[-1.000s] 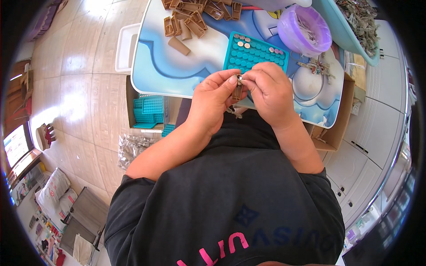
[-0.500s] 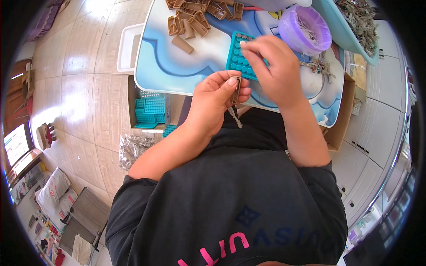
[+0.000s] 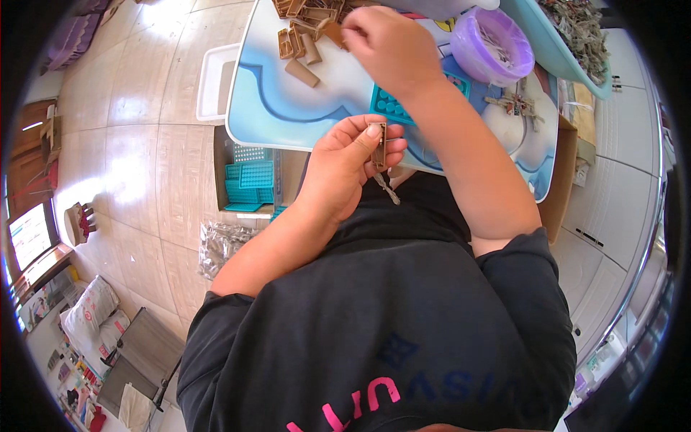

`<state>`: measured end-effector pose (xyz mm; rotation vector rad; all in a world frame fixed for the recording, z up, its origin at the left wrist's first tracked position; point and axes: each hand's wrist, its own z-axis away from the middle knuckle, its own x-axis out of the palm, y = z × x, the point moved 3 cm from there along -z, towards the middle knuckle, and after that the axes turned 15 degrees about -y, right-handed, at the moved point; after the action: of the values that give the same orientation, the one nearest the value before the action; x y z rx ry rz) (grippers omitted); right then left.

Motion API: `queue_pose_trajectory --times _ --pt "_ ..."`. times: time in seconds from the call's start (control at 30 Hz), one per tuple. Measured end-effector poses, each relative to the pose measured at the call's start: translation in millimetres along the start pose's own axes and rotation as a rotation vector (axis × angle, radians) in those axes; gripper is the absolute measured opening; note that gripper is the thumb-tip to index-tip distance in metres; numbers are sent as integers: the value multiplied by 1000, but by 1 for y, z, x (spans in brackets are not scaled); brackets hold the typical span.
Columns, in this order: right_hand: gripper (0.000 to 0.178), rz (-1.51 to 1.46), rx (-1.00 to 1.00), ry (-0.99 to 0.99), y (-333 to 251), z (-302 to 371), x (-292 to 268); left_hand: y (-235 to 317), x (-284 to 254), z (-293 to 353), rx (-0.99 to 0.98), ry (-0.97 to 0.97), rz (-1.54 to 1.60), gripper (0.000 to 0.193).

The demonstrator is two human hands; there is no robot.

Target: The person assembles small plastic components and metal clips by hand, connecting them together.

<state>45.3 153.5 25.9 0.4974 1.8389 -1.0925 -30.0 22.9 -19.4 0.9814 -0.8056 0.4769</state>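
Observation:
My left hand is closed around a narrow brown plastic casing, its hollow side up with small parts inside. Below it hangs a twisted greyish wire bundle. Over the far side of the table, my right hand has its fingers curled at a brown plastic shell on the edge of a pile of brown shells. The fingertips are partly hidden and slightly blurred. Beneath my right forearm lies a teal tray with round cups, partly covered.
On the blue-and-white table stand a purple tub and a large pale teal basin heaped with wired parts. Loose wired parts lie at the right. Below the left edge is a box of teal trays beside a clear plastic bag.
My right hand has moved from above the teal tray, where it pinched a small pale round piece, up and left to the brown shells. My left hand keeps holding the casing.

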Motion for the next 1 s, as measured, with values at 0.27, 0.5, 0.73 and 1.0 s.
queue_pose_trajectory --times 0.27,0.5,0.73,1.0 --pt "5 -13 145 351 72 138 -56 -13 5 -5 -79 -39 -23 26" --pt "12 316 184 249 80 196 -44 -26 20 -12 -135 -81 -28 27" --pt "24 197 300 158 78 211 -55 -30 24 -10 -141 -63 -63 26" --pt "56 128 235 17 60 175 -46 -31 26 -8 -151 -55 -69 26"
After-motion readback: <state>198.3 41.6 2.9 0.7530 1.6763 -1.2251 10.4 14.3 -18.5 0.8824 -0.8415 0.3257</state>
